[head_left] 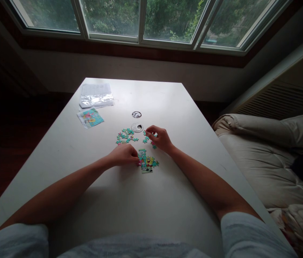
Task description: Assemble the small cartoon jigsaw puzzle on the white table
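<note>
The left hand (pixel 124 155) is placed at the left edge of the partly joined puzzle (pixel 146 161), fingers curled, its grip unclear. Loose pieces (pixel 126 135) are heaped beyond it on the white table (pixel 167 104). By the right hand (pixel 159 138), fingers slightly parted, more pieces are reached; whether one is held cannot be told.

The smooth white tabletop (pixel 151 208) had a soft sheen; at its far left corner, the clear plastic sleeve (pixel 97 95) looked glossy and crinkled.
</note>
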`<state>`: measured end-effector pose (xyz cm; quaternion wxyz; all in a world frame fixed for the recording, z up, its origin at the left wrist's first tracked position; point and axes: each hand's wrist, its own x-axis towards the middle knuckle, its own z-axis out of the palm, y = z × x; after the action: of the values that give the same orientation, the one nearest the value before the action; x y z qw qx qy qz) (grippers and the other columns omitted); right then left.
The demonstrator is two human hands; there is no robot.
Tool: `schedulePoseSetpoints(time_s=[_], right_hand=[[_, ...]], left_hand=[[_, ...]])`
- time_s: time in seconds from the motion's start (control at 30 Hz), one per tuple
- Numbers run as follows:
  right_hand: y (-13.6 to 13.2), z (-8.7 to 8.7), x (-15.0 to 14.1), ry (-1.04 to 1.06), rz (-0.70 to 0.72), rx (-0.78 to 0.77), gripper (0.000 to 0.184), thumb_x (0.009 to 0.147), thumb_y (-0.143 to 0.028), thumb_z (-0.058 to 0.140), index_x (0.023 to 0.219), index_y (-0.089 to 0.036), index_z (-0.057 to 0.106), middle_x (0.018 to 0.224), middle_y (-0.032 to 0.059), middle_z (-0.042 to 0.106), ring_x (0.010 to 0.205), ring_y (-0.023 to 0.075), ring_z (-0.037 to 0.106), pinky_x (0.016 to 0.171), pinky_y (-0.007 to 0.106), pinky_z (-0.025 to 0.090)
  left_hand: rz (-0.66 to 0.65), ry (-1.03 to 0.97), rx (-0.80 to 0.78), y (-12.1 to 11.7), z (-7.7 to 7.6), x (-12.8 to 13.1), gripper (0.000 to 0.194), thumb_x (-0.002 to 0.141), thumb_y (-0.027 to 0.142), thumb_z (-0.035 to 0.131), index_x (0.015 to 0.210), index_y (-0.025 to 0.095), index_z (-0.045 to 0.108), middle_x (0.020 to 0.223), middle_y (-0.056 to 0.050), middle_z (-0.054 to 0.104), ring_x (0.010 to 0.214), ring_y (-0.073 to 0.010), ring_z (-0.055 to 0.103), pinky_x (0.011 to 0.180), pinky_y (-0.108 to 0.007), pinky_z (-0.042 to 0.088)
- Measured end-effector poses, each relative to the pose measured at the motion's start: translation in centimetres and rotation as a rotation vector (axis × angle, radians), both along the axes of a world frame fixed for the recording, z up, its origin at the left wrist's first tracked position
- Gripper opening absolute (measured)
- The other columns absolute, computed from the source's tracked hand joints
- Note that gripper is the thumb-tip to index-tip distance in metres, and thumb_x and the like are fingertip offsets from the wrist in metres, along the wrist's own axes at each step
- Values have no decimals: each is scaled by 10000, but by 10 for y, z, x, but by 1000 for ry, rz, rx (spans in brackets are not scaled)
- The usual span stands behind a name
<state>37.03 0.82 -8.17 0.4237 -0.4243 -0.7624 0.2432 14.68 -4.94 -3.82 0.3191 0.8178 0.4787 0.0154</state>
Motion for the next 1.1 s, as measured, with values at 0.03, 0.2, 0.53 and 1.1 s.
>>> schedulePoseSetpoints(time_s=[0.03, 0.2, 0.53, 1.1], right_hand=[[0, 0, -1, 3, -1, -2, 117, 911, -292, 611, 887, -206, 687, 781, 0, 687, 726, 148, 605, 679, 271, 457], [-3, 1, -2, 1, 0, -31, 147, 915, -328, 607, 888, -207, 687, 773, 9, 680, 724, 155, 592, 638, 264, 458], [-2, -2, -1, -67, 97, -16, 138, 934, -314, 595, 919, -210, 685, 815, 11, 691, 743, 156, 606, 693, 279, 459], [-11, 23, 5, -780, 358, 36, 361, 818, -504, 789, 1002, -229, 644, 985, 57, 652, 953, 244, 551, 823, 323, 374]], left_hand=[[-2, 7, 12, -1, 1, 0, 292, 772, 426, 611, 631, 200, 733, 483, 28, 464, 532, -110, 383, 562, -276, 247], [-9, 51, 75, -6, 2, 2, 301, 772, 425, 600, 610, 202, 722, 505, 12, 522, 515, -112, 367, 558, -287, 222], [-67, 129, 209, -13, 4, 3, 325, 841, 414, 566, 650, 229, 753, 556, -28, 626, 521, -142, 465, 582, -300, 238], [-134, 118, 248, -15, -1, -2, 302, 853, 443, 605, 661, 221, 676, 611, -41, 654, 578, -182, 567, 579, -295, 252]])
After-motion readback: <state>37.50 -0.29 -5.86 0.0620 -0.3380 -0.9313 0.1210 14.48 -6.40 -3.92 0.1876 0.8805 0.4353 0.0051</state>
